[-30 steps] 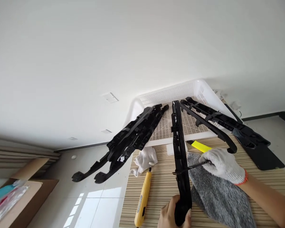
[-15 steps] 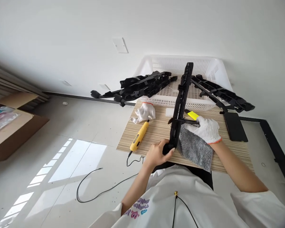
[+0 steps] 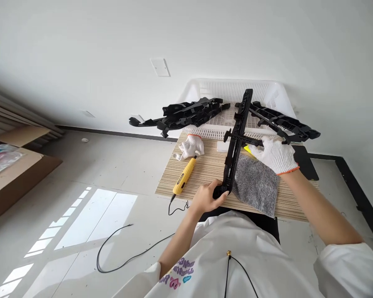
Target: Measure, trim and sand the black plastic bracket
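Observation:
My bare left hand is closed around the near end of a long black plastic part. The part slants away from me, its far end reaching over the white basket. My right hand, in a white knit glove with an orange cuff, is closed on a slim black tool that lies crosswise over the part. The tool's kind is not clear; its wider tip shows left of the part. Below the right hand lies a grey cloth. A yellow item is partly hidden behind that hand.
A white plastic basket stands at the back, with several black plastic parts on its left and more black parts on its right. A yellow corded tool, a white glove and a dark flat phone-like slab lie on the striped tabletop.
My right hand has moved away from me along the part, taking the black tool toward the basket. My left hand keeps its grip on the near end. The view has shifted slightly.

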### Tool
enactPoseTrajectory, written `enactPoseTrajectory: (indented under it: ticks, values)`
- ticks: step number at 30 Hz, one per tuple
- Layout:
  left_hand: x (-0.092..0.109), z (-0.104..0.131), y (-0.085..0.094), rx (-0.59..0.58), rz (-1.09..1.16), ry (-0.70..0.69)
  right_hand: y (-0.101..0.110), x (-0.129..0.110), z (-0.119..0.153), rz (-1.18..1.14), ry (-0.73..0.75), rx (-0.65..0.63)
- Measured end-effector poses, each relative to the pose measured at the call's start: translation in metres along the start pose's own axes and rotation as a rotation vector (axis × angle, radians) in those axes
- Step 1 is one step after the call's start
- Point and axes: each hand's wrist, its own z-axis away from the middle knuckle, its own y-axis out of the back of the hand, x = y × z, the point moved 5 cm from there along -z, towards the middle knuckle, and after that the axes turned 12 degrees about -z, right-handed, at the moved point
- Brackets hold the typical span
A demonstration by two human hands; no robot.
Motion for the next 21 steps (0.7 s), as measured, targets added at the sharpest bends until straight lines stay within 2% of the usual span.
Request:
enactPoseTrajectory:
  ticks: [3, 7, 12, 21]
  values:
    - [-0.001, 0.0, 0.0, 0.007, -0.002, 0.016, 0.008, -0.003, 0.002, 0.026, 0.058, 0.001]
    - [-0.002, -0.001, -0.003, -0.003, -0.049, 0.054, 0.02, -0.004, 0.007, 0.061, 0.09, -0.093]
    - [-0.002, -0.001, -0.004, 0.01, -0.095, 0.082, 0.034, -0.007, 0.014, 0.091, 0.069, -0.14]
    - [-0.003, 0.0, -0.004, 0.03, -0.121, 0.085, 0.039, -0.017, 0.01, -0.018, -0.027, -0.215]
